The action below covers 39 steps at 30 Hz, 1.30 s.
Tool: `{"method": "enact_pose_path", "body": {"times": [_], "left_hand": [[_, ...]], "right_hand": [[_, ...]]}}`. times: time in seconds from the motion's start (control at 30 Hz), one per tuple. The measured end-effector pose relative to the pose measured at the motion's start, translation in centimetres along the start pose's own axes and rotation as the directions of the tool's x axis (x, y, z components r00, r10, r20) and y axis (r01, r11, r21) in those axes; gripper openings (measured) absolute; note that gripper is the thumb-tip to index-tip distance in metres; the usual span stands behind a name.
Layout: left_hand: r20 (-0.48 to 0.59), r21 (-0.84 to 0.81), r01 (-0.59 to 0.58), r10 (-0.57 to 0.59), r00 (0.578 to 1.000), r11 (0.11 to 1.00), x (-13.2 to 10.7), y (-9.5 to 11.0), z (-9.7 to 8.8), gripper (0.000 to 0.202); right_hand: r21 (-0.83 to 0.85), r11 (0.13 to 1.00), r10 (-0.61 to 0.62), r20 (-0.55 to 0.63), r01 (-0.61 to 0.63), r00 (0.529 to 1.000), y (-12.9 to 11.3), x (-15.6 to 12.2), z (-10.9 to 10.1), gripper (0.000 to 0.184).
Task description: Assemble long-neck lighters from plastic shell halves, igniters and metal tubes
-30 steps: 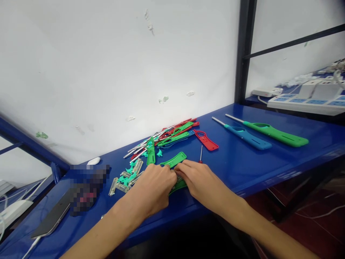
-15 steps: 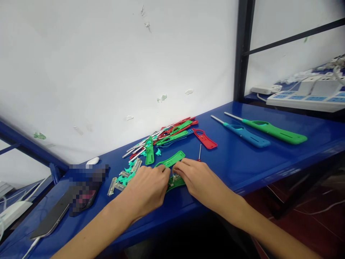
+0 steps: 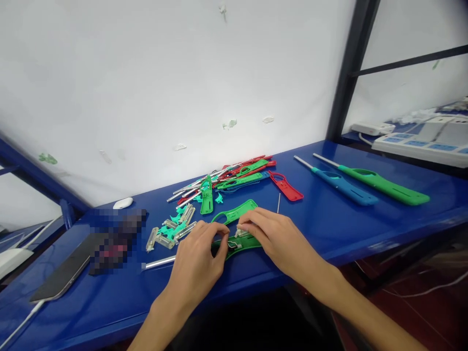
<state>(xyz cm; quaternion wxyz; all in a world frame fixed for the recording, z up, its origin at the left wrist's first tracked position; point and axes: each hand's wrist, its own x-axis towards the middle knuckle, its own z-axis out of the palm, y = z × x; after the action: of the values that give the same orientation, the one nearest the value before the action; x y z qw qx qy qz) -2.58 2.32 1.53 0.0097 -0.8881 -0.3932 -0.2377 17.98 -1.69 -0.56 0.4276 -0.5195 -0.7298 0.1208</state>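
My left hand (image 3: 199,256) is curled over the open green lighter half (image 3: 244,243), thumb and forefinger closed on its near end. A metal tube (image 3: 161,262) sticks out to the left from under that hand, and a thin white wire (image 3: 232,243) shows inside the half. My right hand (image 3: 280,239) pinches a small pale part (image 3: 241,232) just above the same half; its fingers partly cover it. Behind the hands lies a second green shell half (image 3: 239,211), inner side up. A thin metal shaft (image 3: 279,204) points up beyond my right hand.
Clear tanks (image 3: 152,239) and teal triggers (image 3: 171,229) lie left of my hands. Shells and tubes are piled (image 3: 226,178) by the wall. A red shell half (image 3: 287,186), a blue lighter (image 3: 338,185) and a green lighter (image 3: 383,185) lie right; a phone (image 3: 69,268) lies left.
My left hand has tilted back and its fingers have parted from the right ones, baring the wire and the metal tube. The view has shifted slightly.
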Motion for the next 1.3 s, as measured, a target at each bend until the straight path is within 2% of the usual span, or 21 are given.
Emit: {"method": "enact_pose_path", "body": {"times": [0.2,0.3,0.43,0.67,0.93,1.3], "left_hand": [[-0.074,-0.088,-0.051,0.045,0.996,0.995,-0.4,-0.3,0.4,0.02],[-0.08,-0.115,-0.054,0.045,0.996,0.992,-0.4,-0.4,0.6,0.019],[-0.083,-0.149,-0.06,0.048,0.995,0.987,-0.4,-0.3,0.9,0.018],[-0.079,-0.167,-0.078,0.065,0.995,0.983,-0.7,-0.4,0.9,0.02],[-0.078,-0.168,-0.085,0.073,0.994,0.982,-0.8,-0.5,0.9,0.018],[-0.138,-0.146,-0.125,0.104,0.985,0.981,-0.8,-0.7,1.4,0.015]], "right_hand": [[0.168,0.984,0.073,-0.059,-0.062,0.996,-0.4,0.4,-0.5,0.013],[0.252,0.96,0.134,-0.032,-0.122,0.99,-0.3,0.4,-0.6,0.008],[0.312,0.933,0.183,0.014,-0.178,0.983,0.1,0.3,-0.6,0.012],[0.341,0.915,0.226,0.008,-0.215,0.974,0.0,0.3,-0.8,0.012],[0.341,0.916,0.22,0.008,-0.209,0.976,0.0,0.4,-0.8,0.012],[0.342,0.916,0.213,0.029,-0.21,0.977,0.0,0.4,-0.8,0.011]]}}
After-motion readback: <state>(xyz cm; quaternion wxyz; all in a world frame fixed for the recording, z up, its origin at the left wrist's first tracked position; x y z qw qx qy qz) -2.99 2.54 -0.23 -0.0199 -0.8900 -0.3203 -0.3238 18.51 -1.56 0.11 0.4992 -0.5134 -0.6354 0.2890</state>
